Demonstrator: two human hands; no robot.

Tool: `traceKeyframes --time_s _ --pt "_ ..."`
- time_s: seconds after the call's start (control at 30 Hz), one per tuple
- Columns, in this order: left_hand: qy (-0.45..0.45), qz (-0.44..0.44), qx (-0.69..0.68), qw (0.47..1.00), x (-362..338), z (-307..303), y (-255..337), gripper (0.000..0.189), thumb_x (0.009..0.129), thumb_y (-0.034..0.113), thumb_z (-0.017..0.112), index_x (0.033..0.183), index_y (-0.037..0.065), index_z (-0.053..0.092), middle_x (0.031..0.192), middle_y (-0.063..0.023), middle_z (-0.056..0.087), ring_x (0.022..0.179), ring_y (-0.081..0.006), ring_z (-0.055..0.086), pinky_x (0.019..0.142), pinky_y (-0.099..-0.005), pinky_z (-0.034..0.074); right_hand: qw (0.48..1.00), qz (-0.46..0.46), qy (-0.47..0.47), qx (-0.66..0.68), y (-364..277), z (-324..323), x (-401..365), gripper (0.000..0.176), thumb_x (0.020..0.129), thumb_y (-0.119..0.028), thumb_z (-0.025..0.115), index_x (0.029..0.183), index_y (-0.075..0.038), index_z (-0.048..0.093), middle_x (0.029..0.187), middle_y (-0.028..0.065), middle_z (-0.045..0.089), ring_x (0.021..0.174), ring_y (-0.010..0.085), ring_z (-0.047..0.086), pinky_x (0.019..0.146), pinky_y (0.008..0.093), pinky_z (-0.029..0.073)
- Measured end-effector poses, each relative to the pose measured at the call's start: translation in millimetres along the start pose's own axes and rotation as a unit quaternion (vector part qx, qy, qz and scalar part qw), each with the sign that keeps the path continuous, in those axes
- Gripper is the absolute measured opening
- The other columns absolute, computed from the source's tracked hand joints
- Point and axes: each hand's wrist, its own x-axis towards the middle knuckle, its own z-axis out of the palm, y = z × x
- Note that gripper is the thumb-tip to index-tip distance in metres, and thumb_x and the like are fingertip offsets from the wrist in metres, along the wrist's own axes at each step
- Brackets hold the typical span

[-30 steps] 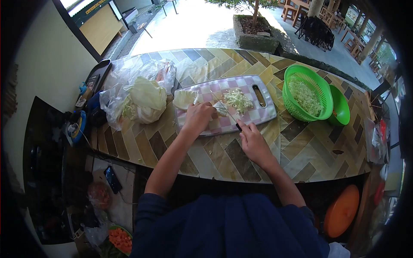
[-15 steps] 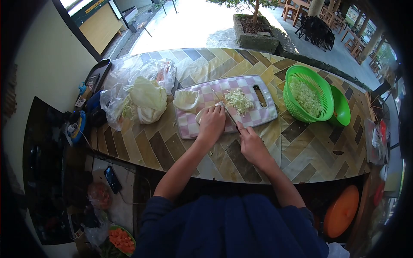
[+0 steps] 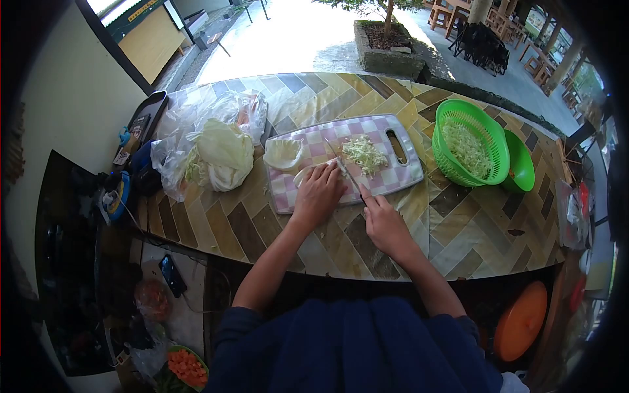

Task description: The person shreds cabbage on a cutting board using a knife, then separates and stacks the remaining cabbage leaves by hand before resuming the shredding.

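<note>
On the pink-and-white checked cutting board [image 3: 386,180], my left hand [image 3: 319,192] presses a pale cabbage piece [image 3: 302,175] down, its fingers close together over it. My right hand [image 3: 382,221] is wrapped round the handle of a knife [image 3: 350,175], whose blade lies just right of my left fingertips. Shredded cabbage [image 3: 364,156] is heaped beyond the blade, near the board's handle hole. A curved cabbage leaf [image 3: 284,154] rests at the board's left end. The cabbage head [image 3: 225,156] sits left of the board, beside a clear plastic bag [image 3: 171,154].
A green basket [image 3: 499,154] of shredded cabbage stands at the right, against a green bowl [image 3: 521,164]. An orange lid [image 3: 521,321] is below the table's right side. At lower left are a phone [image 3: 171,274] and chopped orange pieces [image 3: 187,367].
My left hand has shifted slightly, with its fingers lying a little differently on the cabbage piece. The right hand and knife have barely moved.
</note>
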Motion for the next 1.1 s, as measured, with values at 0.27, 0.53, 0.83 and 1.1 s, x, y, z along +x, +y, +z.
traceKeyframes --time_s 0.27,0.53,0.83,1.1 --pt "0.000 0.004 0.027 1.000 -1 4 0 0.051 0.089 0.031 0.060 0.128 -0.001 0.054 0.135 -0.0126 0.054 0.125 -0.0261 0.048 0.105 -0.0410 0.036 0.996 -0.006 -0.029 -0.083 -2 -2 -2 0.059 0.090 -0.007 0.051 0.147 -0.011 0.035 0.104 0.0222 0.055 0.079 0.0407 0.064 0.070 0.0483 0.053" --pt "-0.001 -0.004 0.011 1.000 0 3 0 0.051 0.089 0.031 0.060 0.129 -0.001 0.054 0.135 -0.0132 0.054 0.125 -0.0270 0.048 0.106 -0.0419 0.035 0.992 -0.023 -0.036 -0.122 7 5 3 0.069 0.084 -0.002 0.052 0.149 -0.012 0.032 0.103 0.0208 0.055 0.075 0.0387 0.066 0.065 0.0461 0.056" --pt "-0.004 -0.021 0.003 1.000 -1 3 3 0.049 0.090 0.028 0.058 0.128 -0.002 0.053 0.135 -0.0143 0.054 0.124 -0.0279 0.048 0.106 -0.0429 0.034 0.991 -0.035 -0.016 -0.126 11 21 22 0.070 0.083 -0.001 0.051 0.150 -0.010 0.030 0.103 0.0233 0.056 0.072 0.0396 0.066 0.065 0.0458 0.056" --pt "0.014 -0.046 0.041 0.998 -1 16 14 0.051 0.092 0.029 0.054 0.130 -0.005 0.052 0.138 -0.0158 0.051 0.124 -0.0283 0.048 0.106 -0.0426 0.034 1.000 0.002 -0.002 -0.029 2 11 6 0.062 0.088 -0.003 0.049 0.148 -0.005 0.031 0.104 0.0277 0.056 0.083 0.0451 0.063 0.074 0.0489 0.053"
